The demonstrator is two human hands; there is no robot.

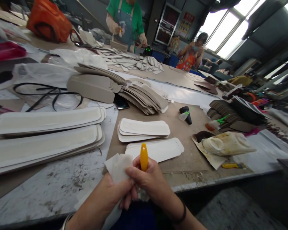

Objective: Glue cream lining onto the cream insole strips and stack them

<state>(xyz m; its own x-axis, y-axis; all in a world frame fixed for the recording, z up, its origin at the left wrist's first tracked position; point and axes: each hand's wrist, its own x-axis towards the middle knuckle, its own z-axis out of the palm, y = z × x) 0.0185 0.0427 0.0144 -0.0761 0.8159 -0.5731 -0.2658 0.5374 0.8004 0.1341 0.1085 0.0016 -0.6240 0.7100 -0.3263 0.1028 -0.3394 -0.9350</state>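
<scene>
Holding one yellow-handled tool (pixel 144 156) upright, clamped in the right hand (pixel 150 178), and pinching one thin white sheet (pixel 121 167) in the left hand (pixel 116 188), with both hands touching at the near edge of the tabletop (pixel 86 172). Apparently wiping or wrapping the tool's lower end, too hidden to tell which. To part sheet from tool, best to steady the handle and ease the sheet off without tearing. Counting around: two stacks of short white panels (pixel 144 127) just beyond the hands, two stacks of long white panels (pixel 48 119) to the left, two green-tipped bottles (pixel 183 116), one stained cream container (pixel 232 143) and, near it, one yellow brush (pixel 230 165) lying flat. Impossible to count panels within each stack.
</scene>
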